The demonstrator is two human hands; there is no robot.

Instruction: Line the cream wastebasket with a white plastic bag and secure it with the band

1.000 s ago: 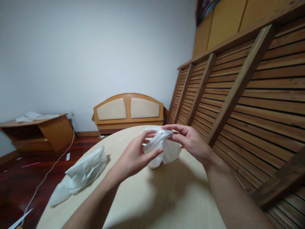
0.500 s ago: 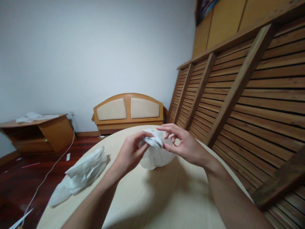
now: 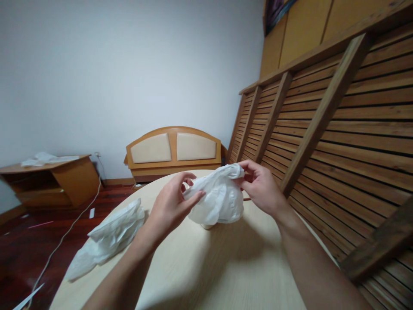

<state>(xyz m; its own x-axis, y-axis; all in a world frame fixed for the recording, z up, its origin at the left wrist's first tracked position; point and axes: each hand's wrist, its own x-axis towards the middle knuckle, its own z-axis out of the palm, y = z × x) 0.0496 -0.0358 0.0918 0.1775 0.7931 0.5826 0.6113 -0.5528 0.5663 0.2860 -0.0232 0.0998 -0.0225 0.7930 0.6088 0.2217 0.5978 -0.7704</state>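
Note:
I hold a crumpled white plastic bag (image 3: 219,200) over the round pale wooden table (image 3: 213,267). My left hand (image 3: 171,206) pinches the bag's left edge between thumb and fingers. On the right, my right hand (image 3: 261,187) grips its upper corner with curled fingers. The bag hangs between both hands, just above the tabletop. A second white plastic bag (image 3: 108,237) lies loose on the table's left side, away from both hands.
A slatted wooden bed frame (image 3: 322,125) leans close along the right. A padded headboard (image 3: 174,150) stands against the far wall. A low wooden cabinet (image 3: 51,178) with white sheets on top sits at the left. A white cable (image 3: 64,237) runs across the dark floor.
My hands have drawn apart, spreading the bag wider between them. The right hand rose and shifted right with the bag's corner; the left hand stayed on the left edge.

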